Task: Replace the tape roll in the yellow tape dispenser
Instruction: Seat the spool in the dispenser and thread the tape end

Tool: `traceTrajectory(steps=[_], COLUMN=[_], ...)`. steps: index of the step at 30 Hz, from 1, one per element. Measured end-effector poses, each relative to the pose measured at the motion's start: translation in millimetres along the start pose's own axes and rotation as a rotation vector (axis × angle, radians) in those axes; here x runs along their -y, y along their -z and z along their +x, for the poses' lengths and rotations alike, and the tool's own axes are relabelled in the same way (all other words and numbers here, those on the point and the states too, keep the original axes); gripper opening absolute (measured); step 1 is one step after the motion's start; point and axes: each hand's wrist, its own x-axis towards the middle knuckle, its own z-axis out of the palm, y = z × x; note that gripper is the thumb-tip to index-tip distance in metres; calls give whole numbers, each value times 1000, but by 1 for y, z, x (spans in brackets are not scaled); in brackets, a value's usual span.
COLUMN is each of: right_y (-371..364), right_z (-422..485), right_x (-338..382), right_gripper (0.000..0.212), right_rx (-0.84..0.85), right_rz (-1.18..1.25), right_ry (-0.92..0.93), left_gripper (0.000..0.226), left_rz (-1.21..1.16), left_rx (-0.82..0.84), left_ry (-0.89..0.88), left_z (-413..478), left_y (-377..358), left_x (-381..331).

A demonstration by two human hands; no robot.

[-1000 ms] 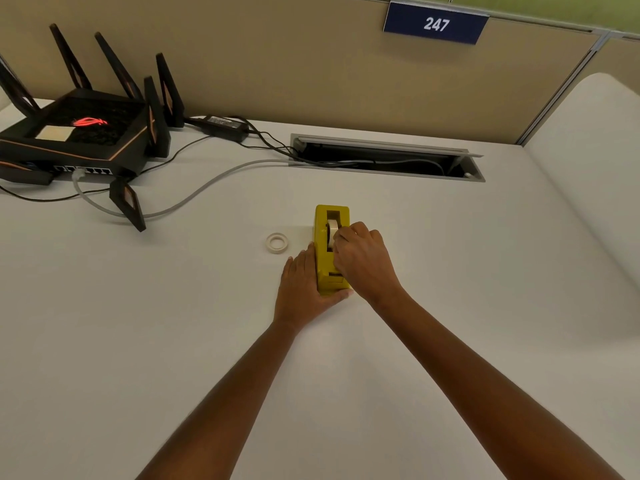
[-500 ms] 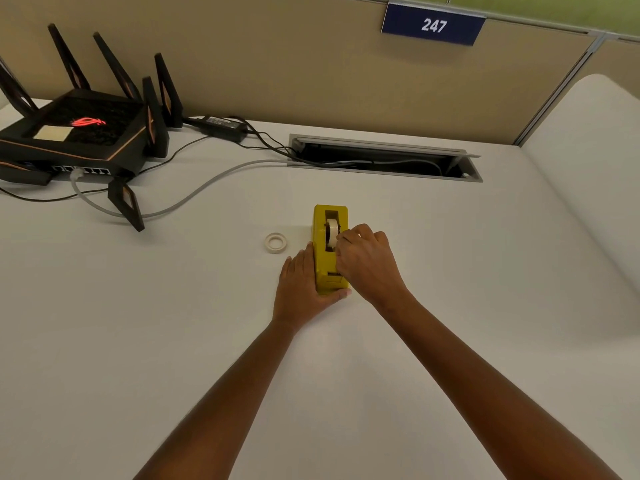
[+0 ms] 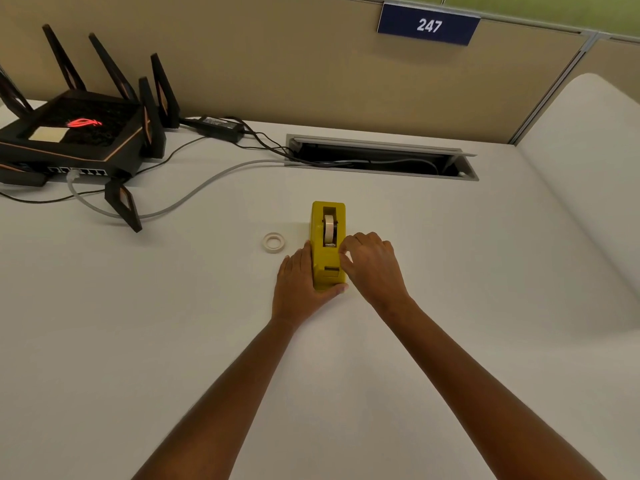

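The yellow tape dispenser stands on the white desk with a pale tape roll upright in its slot. My left hand wraps the dispenser's near left side and front end, thumb along the front. My right hand sits just right of the dispenser, fingers curled and pinched together at its right edge; I cannot tell whether they hold a tape end. A second small white tape ring lies flat on the desk to the left of the dispenser.
A black router with antennas stands at the back left, with cables running to an open cable slot behind the dispenser. A beige partition with a blue "247" sign closes the back. A white curved surface rises on the right.
My right hand has drawn back from over the tape roll to the dispenser's right side, uncovering the roll and slot. My left hand and the dispenser have stayed put.
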Motion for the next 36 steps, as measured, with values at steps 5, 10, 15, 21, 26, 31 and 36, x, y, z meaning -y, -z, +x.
traceTrajectory(steps=[5,10,15,21,26,31,36], right_y=[9,10,10,12,12,12,13], right_z=[7,17,23,26,26,24,21], right_x=[4,8,7,7,8,9,7], right_gripper=[31,31,29,20,19,18,20], right_rx=[42,116,179,199,192,182,156], right_rz=[128,173,204,290,336,372,390], right_ry=[-42,-60,-57,-74,-85,-89,-103], left_gripper=[103,104,102,99,98,99,103], left_rz=[0,-1,6,0,-10,-7,7], left_rx=[-17,-38,-18,-17,-13,-36,-22], left_ry=[-15,-22,-16,-20,-24,-37,-22], left_z=[0,-1,3,3,5,3,3], left_y=[0,1,-1,-3,-3,-2,-2], left_x=[-1,-2,3,4,6,4,4])
